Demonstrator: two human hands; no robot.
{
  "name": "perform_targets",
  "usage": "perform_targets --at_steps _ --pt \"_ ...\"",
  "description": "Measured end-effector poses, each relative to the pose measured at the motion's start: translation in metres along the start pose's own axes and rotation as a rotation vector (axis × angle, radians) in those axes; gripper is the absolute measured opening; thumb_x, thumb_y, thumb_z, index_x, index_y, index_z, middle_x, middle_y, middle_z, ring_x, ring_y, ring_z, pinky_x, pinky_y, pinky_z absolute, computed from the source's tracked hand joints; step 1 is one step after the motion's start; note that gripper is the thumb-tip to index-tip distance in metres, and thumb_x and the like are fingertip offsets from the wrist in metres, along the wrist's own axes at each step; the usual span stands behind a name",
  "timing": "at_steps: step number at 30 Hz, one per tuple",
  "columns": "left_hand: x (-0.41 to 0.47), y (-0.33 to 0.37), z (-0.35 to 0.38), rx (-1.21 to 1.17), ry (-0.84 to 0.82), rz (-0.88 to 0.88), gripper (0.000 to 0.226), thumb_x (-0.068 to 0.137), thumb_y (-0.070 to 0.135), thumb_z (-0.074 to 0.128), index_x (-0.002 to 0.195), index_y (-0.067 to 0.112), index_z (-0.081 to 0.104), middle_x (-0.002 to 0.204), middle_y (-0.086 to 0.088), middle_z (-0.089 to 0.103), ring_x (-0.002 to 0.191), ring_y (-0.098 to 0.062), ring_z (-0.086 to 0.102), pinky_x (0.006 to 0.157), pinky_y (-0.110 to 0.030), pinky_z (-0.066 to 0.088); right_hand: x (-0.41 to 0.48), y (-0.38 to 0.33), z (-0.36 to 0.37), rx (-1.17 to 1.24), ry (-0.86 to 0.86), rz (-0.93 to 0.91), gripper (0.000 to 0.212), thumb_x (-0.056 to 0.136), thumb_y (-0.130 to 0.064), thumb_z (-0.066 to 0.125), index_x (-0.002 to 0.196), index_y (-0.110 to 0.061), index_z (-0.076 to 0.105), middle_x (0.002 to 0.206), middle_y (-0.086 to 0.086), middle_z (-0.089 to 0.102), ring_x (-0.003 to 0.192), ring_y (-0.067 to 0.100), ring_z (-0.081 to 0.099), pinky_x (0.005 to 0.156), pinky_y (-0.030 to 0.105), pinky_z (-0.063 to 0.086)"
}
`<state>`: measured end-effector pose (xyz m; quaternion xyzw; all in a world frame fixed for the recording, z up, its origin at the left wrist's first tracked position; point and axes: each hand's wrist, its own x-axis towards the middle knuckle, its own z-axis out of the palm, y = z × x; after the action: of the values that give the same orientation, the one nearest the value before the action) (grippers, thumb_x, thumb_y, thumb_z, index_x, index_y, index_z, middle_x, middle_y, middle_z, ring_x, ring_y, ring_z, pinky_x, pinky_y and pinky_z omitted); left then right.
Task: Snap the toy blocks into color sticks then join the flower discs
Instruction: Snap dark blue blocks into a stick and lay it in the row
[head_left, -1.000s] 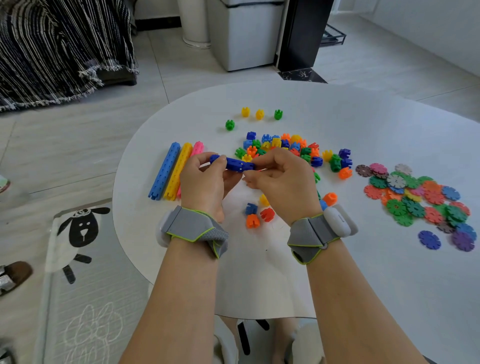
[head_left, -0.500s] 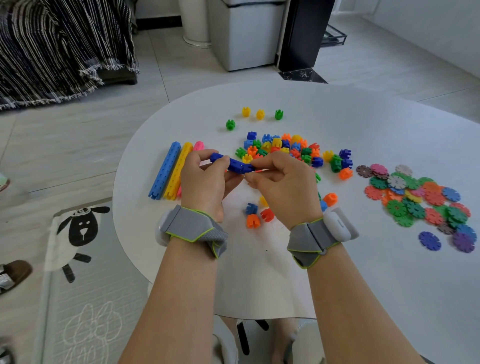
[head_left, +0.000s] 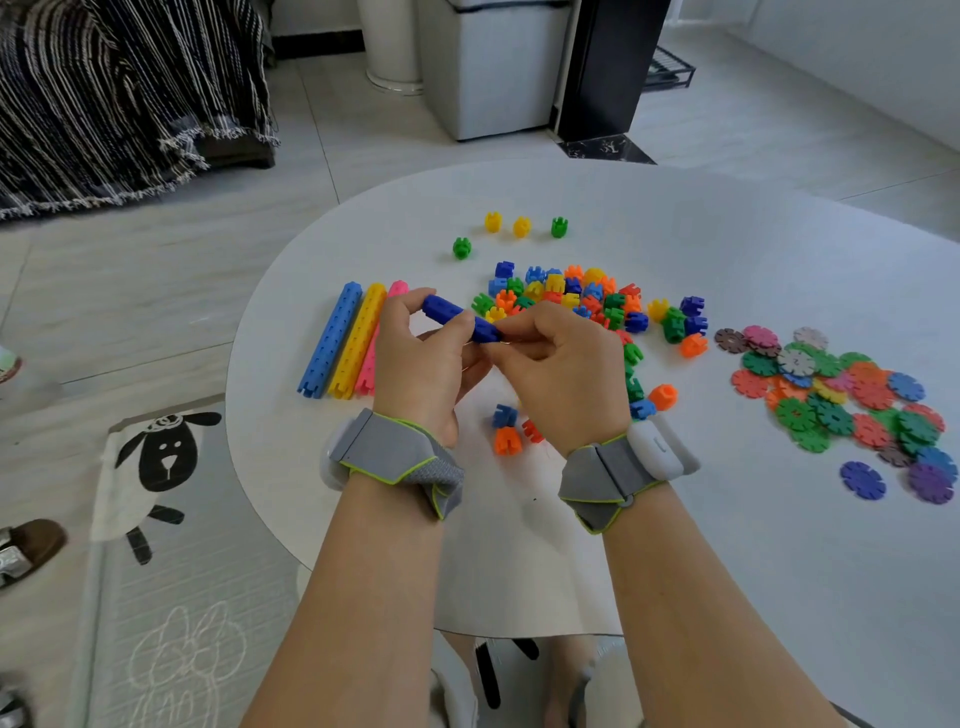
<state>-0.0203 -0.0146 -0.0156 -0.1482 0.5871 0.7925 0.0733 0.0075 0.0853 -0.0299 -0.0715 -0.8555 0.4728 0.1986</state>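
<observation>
**Desk:** What moved in the last second?

**Photographer:** Little. Over the near middle of the table (head_left: 727, 545), both hands hold the dark blue stick (head_left: 460, 321) clear of the surface. The left hand (head_left: 421, 364) is curled round its middle. The right hand (head_left: 561, 379) pinches its right end, as it did a second ago. The stick's left tip has tilted up and away, and its length looks unchanged.

**Desk:** Meaning?

**Photographer:** By my reading, a block is being pressed home or has just seated. This stick is short beside the finished ones, so the block stage looks far from over, and the discs must wait.

**Desk:** And the rest?

**Photographer:** A few loose blocks (head_left: 507, 441) lie just nearside of the hands. Toward the left edge, the light blue stick (head_left: 332, 340), yellow stick (head_left: 359, 340) and pink stick (head_left: 397, 288) lie side by side. Beyond the hands sits the block pile (head_left: 571, 299). Toward the right edge lie the flower discs (head_left: 841, 395), heaped and unjoined. Four stray blocks (head_left: 521, 227) dot the far side.

**Desk:** What's hidden?

**Photographer:** The joint itself. The right hand's fingers cover it, so I cannot tell whether it has clicked. The left hand hides most of the pink stick, and the right hand hides part of the pile.
</observation>
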Motion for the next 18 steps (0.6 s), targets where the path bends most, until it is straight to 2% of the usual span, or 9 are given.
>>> perform_targets --at_steps 4,7,10,12,15,18 --pt "0.002 0.001 -0.001 -0.025 -0.003 0.010 0.044 0.090 0.002 0.055 0.125 0.027 0.046 0.097 -0.013 0.065 0.072 -0.022 0.069 0.058 -0.027 0.055 0.004 -0.003 0.005 -0.078 -0.042 -0.116 0.020 0.079 -0.015 0.072 0.098 -0.022 0.074 0.082 -0.014 0.068 0.069 0.000 0.057 0.069 0.018 0.049" --pt "0.008 0.004 -0.001 -0.107 0.016 0.018 0.044 0.090 0.001 0.053 0.127 0.024 0.045 0.093 -0.012 0.064 0.069 -0.022 0.069 0.060 -0.029 0.056 0.013 -0.002 -0.001 -0.013 -0.109 -0.080 0.020 0.083 -0.019 0.069 0.103 -0.021 0.072 0.087 -0.017 0.065 0.076 0.001 0.060 0.068 0.015 0.048" --pt "0.016 0.006 0.003 -0.229 0.022 -0.001 0.043 0.090 -0.003 0.052 0.127 0.019 0.044 0.089 -0.013 0.059 0.066 -0.025 0.067 0.066 -0.032 0.059 0.023 0.005 0.000 0.034 0.016 -0.005 0.012 0.086 -0.017 0.064 0.094 -0.018 0.073 0.082 -0.013 0.067 0.071 0.003 0.061 0.067 0.016 0.047" --pt "0.025 0.005 0.006 -0.271 0.028 -0.013 0.043 0.090 -0.004 0.052 0.127 0.017 0.044 0.091 -0.015 0.057 0.071 -0.029 0.067 0.065 -0.031 0.059 0.036 0.011 0.005 -0.080 0.048 0.022 0.012 0.088 -0.017 0.061 0.091 -0.017 0.073 0.080 -0.010 0.066 0.070 0.002 0.057 0.068 0.014 0.042" --pt "0.038 0.003 0.010 -0.298 0.041 -0.038 0.044 0.090 -0.003 0.053 0.128 0.018 0.044 0.093 -0.016 0.058 0.075 -0.030 0.067 0.061 -0.027 0.057 0.065 0.021 0.017 -0.272 0.006 0.027 0.017 0.089 -0.022 0.056 0.093 -0.020 0.072 0.096 -0.004 0.070 0.089 0.017 0.060 0.079 0.025 0.042" --pt "0.043 0.004 0.013 -0.340 0.036 -0.044 0.044 0.090 -0.004 0.052 0.128 0.017 0.044 0.096 -0.016 0.058 0.077 -0.030 0.067 0.064 -0.029 0.059 0.090 0.026 0.025 -0.425 -0.019 0.021 0.023 0.090 -0.027 0.053 0.106 -0.022 0.069 0.113 -0.001 0.066 0.107 0.025 0.055 0.091 0.031 0.040"
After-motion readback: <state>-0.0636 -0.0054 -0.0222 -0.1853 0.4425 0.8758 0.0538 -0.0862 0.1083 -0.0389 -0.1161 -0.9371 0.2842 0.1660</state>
